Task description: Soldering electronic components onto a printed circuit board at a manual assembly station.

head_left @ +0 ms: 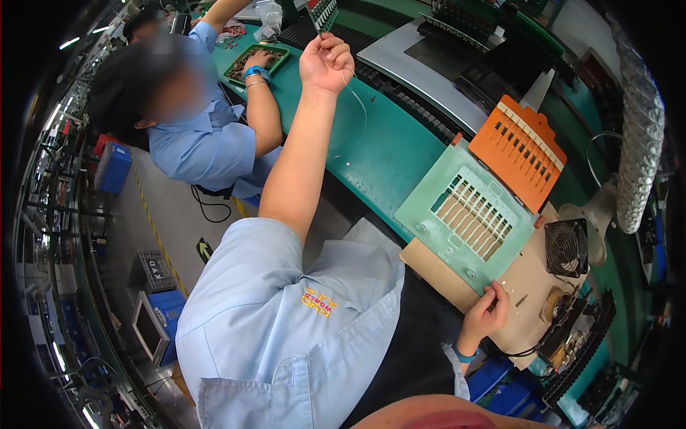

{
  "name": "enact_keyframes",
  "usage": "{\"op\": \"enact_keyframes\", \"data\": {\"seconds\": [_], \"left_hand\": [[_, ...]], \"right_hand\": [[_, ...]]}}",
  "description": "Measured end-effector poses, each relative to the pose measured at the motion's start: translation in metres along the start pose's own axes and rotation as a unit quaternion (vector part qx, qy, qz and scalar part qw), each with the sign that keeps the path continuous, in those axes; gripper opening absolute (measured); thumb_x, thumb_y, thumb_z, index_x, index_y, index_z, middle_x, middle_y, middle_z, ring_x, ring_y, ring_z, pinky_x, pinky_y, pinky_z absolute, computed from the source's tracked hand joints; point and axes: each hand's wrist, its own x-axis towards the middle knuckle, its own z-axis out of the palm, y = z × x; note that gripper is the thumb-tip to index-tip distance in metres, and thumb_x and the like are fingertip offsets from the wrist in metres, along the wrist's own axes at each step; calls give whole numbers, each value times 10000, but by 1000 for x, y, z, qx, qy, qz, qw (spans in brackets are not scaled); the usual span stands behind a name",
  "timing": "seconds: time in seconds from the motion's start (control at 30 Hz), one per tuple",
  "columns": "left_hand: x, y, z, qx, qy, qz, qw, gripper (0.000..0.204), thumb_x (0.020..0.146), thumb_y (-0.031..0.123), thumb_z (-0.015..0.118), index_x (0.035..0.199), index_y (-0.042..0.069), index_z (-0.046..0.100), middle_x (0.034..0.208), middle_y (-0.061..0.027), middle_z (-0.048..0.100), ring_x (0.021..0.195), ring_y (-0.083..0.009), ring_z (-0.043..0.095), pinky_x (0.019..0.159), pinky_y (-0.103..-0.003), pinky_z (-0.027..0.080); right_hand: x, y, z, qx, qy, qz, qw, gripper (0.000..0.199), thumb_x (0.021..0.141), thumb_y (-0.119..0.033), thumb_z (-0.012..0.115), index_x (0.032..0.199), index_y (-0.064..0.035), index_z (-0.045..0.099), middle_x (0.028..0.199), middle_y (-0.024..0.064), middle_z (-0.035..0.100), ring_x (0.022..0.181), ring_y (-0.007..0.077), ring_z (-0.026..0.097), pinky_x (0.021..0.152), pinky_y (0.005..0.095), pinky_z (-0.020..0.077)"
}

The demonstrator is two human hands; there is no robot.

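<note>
Head: left grip (326, 64) pinches flat green board (324, 14); right grip (486, 311) beside slotted frame (451, 247), can't tell.

Above the left fingers (338, 51), the top edge cuts off the green board (323, 14). Left of those fingers, a tray (284, 57) holds parts (241, 67) too small to identify; farther left, a co-worker's head (161, 79) is blurred.

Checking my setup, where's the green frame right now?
In the head view, the green frame lies right of centre, between the orange panel above and your right hand below.
</note>
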Motion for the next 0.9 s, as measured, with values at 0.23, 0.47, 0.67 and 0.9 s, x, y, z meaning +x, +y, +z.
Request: {"op": "enact_keyframes", "data": {"seconds": [0.23, 0.47, 0.67, 0.9], "left_hand": [[-28, -52, 12, 42, 26, -64, 997, 180, 1062, 157, 505, 1018, 56, 648, 775, -3, 582, 566, -90, 403, 476, -254, 266], [-93, -102, 14, 212, 102, -52, 971, 117, 1058, 125, 541, 1061, 39, 620, 787, -10, 556, 603, -67, 413, 492, -207, 281], [-162, -154, 33, 382, 114, -108, 911, 59, 1042, 90, 567, 1041, 54, 614, 789, 2, 552, 626, -37, 419, 508, -170, 279], [-215, -192, 49, 515, 60, -208, 829, 83, 1012, 59, 597, 931, 73, 603, 790, 5, 573, 665, -51, 469, 576, -190, 360]], "right_hand": [[-3, 2, 0, 11, -3, 23, 1000, 200, 876, 76, 582, 1019, 6, 702, 876, 116, 683, 762, 251, 622, 732, 328, 510], [-2, 1, -2, 15, -10, 16, 1000, 200, 874, 75, 581, 1009, -2, 707, 877, 111, 685, 753, 242, 620, 732, 324, 511], [5, 0, -4, 64, -16, 39, 997, 187, 876, 81, 597, 1004, 1, 707, 908, 111, 708, 770, 223, 648, 738, 308, 523], [0, -24, -19, 185, -45, 144, 971, 159, 959, 33, 587, 1083, 34, 687, 961, 110, 719, 833, 189, 662, 785, 282, 534]]}}
